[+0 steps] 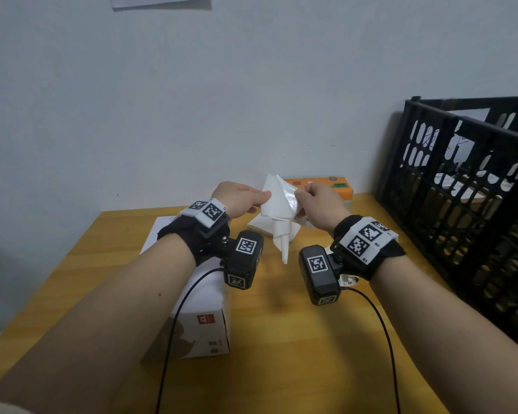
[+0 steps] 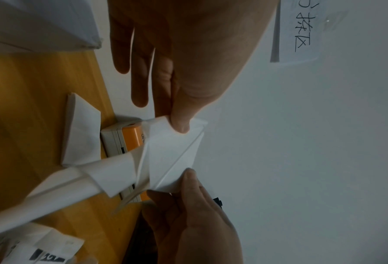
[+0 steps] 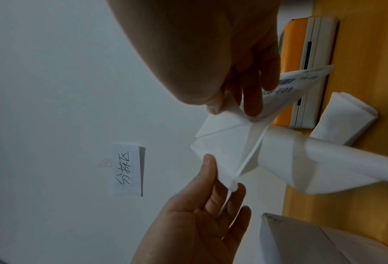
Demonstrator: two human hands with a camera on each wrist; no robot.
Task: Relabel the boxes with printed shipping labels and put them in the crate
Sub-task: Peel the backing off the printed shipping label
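Note:
Both hands hold a white label sheet [image 1: 277,201] up above the table, and a folded strip hangs down from it. My left hand [image 1: 262,199] pinches its left edge between thumb and fingers [image 2: 181,125]. My right hand [image 1: 300,195] pinches the right corner [image 3: 230,109], where a printed piece [image 3: 286,89] reading "E01" curls away. A white box [image 1: 198,297] lies on the table under my left forearm. The black crate [image 1: 461,186] stands at the right, with white items inside it.
An orange and white label printer [image 1: 329,186] sits against the wall behind the hands. A stack of folded white labels [image 1: 259,225] lies in front of it. A paper note [image 3: 126,169] is stuck on the wall. Wrist camera cables trail over the wooden table [image 1: 281,354].

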